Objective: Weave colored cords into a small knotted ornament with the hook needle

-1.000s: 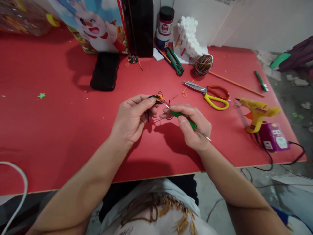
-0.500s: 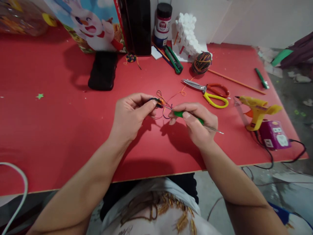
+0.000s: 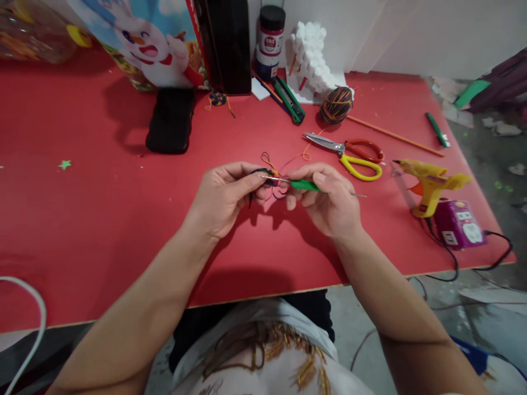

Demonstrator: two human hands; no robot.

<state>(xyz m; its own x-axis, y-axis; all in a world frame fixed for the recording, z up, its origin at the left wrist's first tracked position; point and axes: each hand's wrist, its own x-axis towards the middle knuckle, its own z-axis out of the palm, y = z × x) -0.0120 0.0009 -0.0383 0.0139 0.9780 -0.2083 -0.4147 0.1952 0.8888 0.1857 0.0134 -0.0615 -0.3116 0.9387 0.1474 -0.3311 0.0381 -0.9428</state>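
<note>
the jar (image 3: 269, 60) at the back of the red surface (image 3: 102, 219) wears a round dark red label (image 3: 269, 43) with pale characters, too small to read; the carton (image 3: 152, 49) shows a winking cartoon figure, with white marks on its red edge; the purple box (image 3: 459, 225) has white patches whose print cannot be made out; the shirt (image 3: 263, 362) carries a scrap of script low down, also unreadable;

the left hand (image 3: 220, 192) is nearly closed, thumb and fingers pinching a small piece (image 3: 272, 173) of dark and orange yarn above the surface, in front of the person; the right hand (image 3: 335, 200) is curled around the green handle of a hook (image 3: 303, 185), its metal tip reaching the piece by the left thumb; whether the tip is through a stitch or merely against it is hard to say, the spot being small and partly covered;

a thin strand (image 3: 305, 157) lies in a loop between the piece and the scissors (image 3: 340, 148), leading past the blades toward the yarn ball (image 3: 336, 105); the glue gun (image 3: 430, 184) is to the right, just beside the purple box; the phone (image 3: 171, 120) lies before the carton.
</note>
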